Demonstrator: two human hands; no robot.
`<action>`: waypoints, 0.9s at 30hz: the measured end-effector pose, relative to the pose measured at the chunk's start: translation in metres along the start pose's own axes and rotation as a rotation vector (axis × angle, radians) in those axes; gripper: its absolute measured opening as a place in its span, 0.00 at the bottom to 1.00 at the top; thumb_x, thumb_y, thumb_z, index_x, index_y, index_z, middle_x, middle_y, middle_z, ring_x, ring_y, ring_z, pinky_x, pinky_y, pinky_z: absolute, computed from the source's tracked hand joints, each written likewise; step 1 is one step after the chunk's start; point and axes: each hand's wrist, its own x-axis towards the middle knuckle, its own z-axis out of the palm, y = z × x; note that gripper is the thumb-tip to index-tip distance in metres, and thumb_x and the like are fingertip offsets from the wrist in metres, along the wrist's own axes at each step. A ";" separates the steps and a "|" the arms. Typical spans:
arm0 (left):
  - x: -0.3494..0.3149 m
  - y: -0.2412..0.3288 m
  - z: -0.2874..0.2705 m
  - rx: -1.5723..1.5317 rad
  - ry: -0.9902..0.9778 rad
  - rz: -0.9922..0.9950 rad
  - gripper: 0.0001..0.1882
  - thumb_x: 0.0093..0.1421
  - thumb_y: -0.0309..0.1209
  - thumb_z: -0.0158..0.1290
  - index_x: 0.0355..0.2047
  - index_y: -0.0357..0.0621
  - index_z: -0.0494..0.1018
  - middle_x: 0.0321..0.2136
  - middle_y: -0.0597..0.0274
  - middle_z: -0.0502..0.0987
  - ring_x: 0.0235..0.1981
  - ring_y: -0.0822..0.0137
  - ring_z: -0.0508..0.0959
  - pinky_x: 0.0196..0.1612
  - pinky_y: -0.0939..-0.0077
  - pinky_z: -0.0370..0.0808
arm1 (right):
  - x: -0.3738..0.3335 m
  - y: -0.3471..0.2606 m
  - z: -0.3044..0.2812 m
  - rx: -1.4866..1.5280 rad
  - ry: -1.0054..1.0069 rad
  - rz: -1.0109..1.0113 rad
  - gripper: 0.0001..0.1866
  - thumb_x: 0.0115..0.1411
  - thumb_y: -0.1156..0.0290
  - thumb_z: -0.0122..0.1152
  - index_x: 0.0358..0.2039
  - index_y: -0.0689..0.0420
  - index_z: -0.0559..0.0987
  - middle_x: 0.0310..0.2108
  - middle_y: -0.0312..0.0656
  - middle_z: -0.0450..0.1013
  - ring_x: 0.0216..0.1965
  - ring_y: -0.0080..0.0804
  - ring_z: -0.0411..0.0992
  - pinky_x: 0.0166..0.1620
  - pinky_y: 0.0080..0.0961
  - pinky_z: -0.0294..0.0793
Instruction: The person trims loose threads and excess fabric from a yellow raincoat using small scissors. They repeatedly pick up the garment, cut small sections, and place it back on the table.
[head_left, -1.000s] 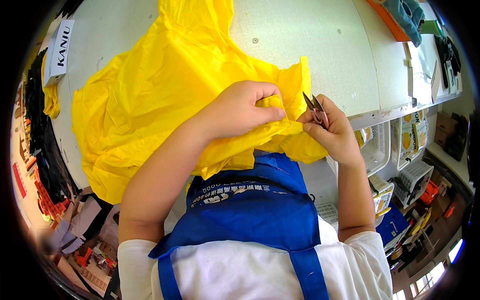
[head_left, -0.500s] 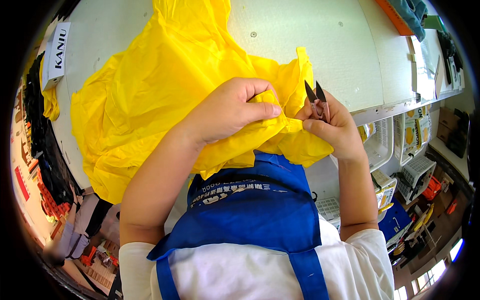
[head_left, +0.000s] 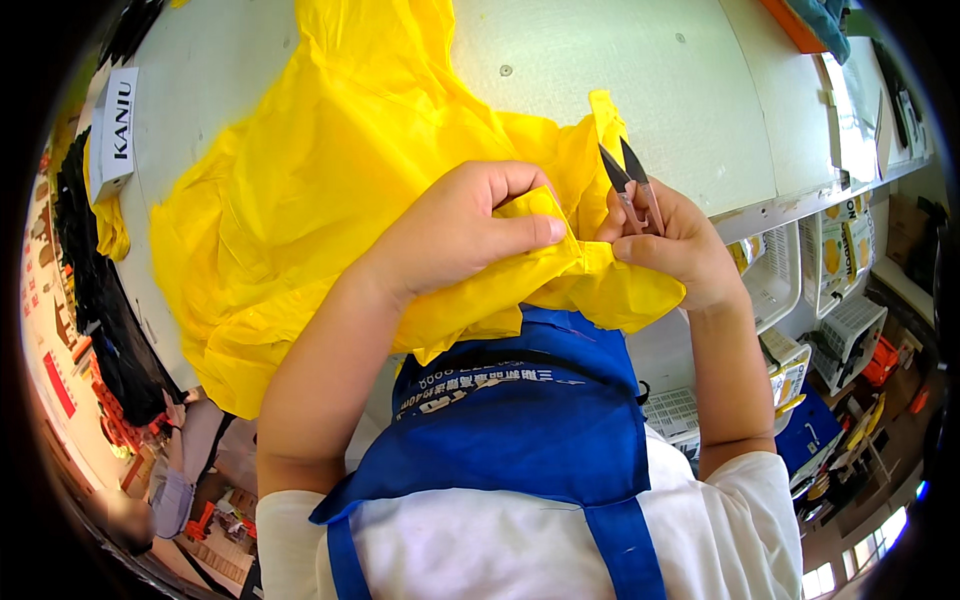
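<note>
A large piece of thin yellow fabric (head_left: 340, 150) lies bunched over the pale table and hangs over its near edge. My left hand (head_left: 470, 235) is closed on a folded edge of it, thumb on top. Just to the right, my right hand (head_left: 675, 240) pinches the same seamed edge between thumb and fingertips. Small thread snips (head_left: 635, 190) are also tucked in my right hand, their dark blades apart and pointing up, away from the cloth's pinched edge. The right fingers are partly hidden behind the snips and fabric.
The pale table (head_left: 620, 60) spreads out ahead. A white box (head_left: 115, 130) stands at its left edge, by dark cloth (head_left: 110, 300). An orange bin (head_left: 795, 25) sits at the far right. White baskets (head_left: 775, 285) are below the right edge. Another person (head_left: 175, 480) is at lower left.
The whole view has shifted slightly. My right hand has drawn a little to the right with the snips tilting leftward, and the fabric edge between my hands is straighter. Both holds are kept.
</note>
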 end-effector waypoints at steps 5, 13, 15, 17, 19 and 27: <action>0.003 -0.001 -0.002 0.086 -0.005 0.010 0.07 0.57 0.30 0.56 0.32 0.40 0.72 0.25 0.73 0.70 0.27 0.83 0.67 0.33 0.87 0.65 | 0.003 -0.006 -0.002 -0.132 -0.022 -0.022 0.12 0.50 0.81 0.57 0.37 0.60 0.71 0.31 0.35 0.71 0.35 0.21 0.69 0.42 0.18 0.67; 0.003 -0.012 -0.002 0.100 0.104 -0.011 0.06 0.62 0.29 0.52 0.36 0.39 0.71 0.25 0.77 0.69 0.25 0.87 0.63 0.27 0.91 0.61 | 0.002 0.003 -0.011 -0.328 0.033 -0.072 0.10 0.53 0.77 0.60 0.36 0.60 0.71 0.30 0.34 0.70 0.35 0.21 0.68 0.41 0.19 0.67; 0.004 -0.016 0.002 0.096 0.124 0.002 0.06 0.63 0.29 0.51 0.36 0.39 0.72 0.24 0.77 0.68 0.24 0.87 0.62 0.26 0.91 0.60 | 0.001 0.005 -0.014 -0.464 0.064 -0.077 0.10 0.55 0.74 0.61 0.36 0.60 0.71 0.30 0.35 0.71 0.36 0.21 0.69 0.41 0.18 0.67; 0.004 -0.017 0.006 0.118 0.144 0.026 0.06 0.63 0.28 0.50 0.37 0.39 0.72 0.24 0.77 0.67 0.23 0.87 0.62 0.26 0.91 0.60 | 0.000 0.016 -0.015 -0.458 0.106 -0.254 0.11 0.56 0.71 0.62 0.37 0.61 0.73 0.31 0.37 0.72 0.36 0.22 0.70 0.40 0.19 0.69; 0.005 -0.016 0.005 0.070 0.111 -0.057 0.06 0.63 0.29 0.50 0.37 0.39 0.72 0.24 0.77 0.68 0.23 0.87 0.62 0.26 0.91 0.60 | -0.003 0.019 -0.014 -0.547 0.158 -0.342 0.12 0.55 0.70 0.64 0.38 0.61 0.75 0.31 0.38 0.74 0.35 0.23 0.71 0.38 0.19 0.70; 0.016 -0.024 0.002 -0.161 0.090 -0.148 0.09 0.62 0.28 0.51 0.38 0.34 0.72 0.29 0.68 0.74 0.30 0.80 0.72 0.34 0.86 0.70 | -0.004 0.020 -0.023 -0.891 0.173 -0.489 0.16 0.44 0.70 0.72 0.36 0.57 0.80 0.32 0.39 0.77 0.32 0.27 0.73 0.34 0.21 0.72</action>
